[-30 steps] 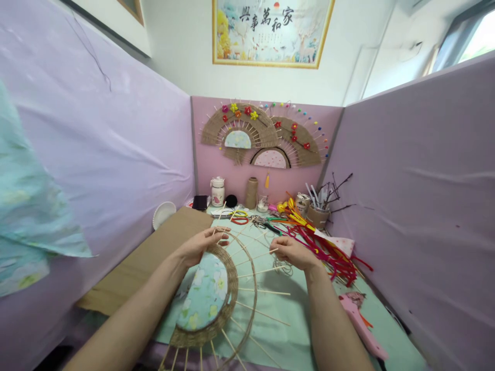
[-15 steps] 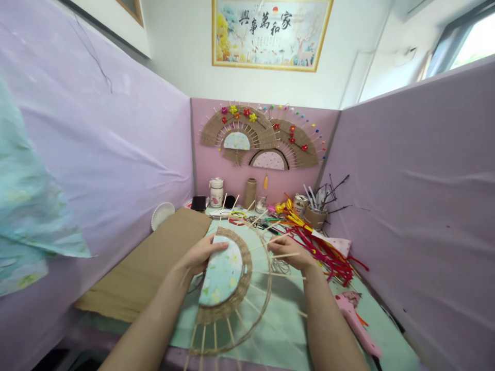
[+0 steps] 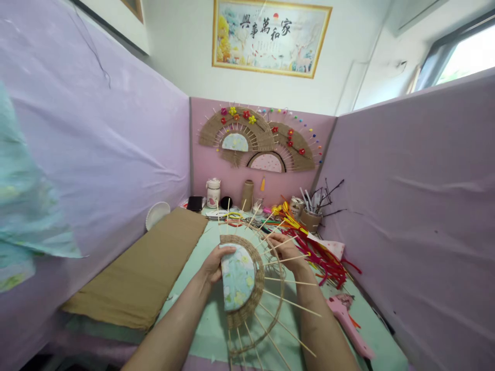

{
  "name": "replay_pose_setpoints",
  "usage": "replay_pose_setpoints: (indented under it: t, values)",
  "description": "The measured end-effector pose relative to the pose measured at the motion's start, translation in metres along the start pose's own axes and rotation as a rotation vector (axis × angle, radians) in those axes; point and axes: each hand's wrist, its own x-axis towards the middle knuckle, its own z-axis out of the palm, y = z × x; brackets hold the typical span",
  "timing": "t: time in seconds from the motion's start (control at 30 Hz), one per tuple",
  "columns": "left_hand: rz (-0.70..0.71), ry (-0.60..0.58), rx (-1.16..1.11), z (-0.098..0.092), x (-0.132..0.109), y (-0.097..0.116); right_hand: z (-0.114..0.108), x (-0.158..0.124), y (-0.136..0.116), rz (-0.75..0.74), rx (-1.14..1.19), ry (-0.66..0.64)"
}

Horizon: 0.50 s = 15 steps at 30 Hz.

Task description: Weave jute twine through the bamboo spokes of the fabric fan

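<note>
A half-round woven fan (image 3: 258,286) is held up over the table, its straight edge to the left. Its centre is a pale blue floral cloth half-circle, ringed by a band of brown twine weaving. Thin wooden sticks spread outward from it, and a twine strand runs through them in a wide arc. My left hand (image 3: 214,264) grips the straight edge, thumb lying on the cloth. At the upper right, my right hand (image 3: 284,248) is closed among the sticks by the twine arc; its fingertips are partly hidden, though they appear to pinch the twine.
Brown cloth (image 3: 143,268) lies on the left of the green table. Red and yellow pipe cleaners (image 3: 313,252) pile up at the right, with a pink glue gun (image 3: 351,327) nearer me. A twine cone (image 3: 247,195) and a lidded jar (image 3: 213,193) stand at the back below finished fans (image 3: 240,121).
The fan has shifted right and turned slightly, so its straight edge is more upright. My left hand has moved right with it; my right hand stays among the upper right sticks.
</note>
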Motion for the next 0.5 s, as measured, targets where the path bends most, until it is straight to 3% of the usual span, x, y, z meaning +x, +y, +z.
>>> replay_pose_setpoints:
  t: [0.3, 0.5]
  values:
    - [-0.069, -0.114, -0.106, -0.012, 0.004, 0.006, 0.006, -0.005, 0.003, 0.051, -0.107, -0.106]
    - [-0.039, -0.414, -0.285, -0.009, 0.026, 0.014, 0.006, -0.003, 0.008, 0.083, -0.123, -0.148]
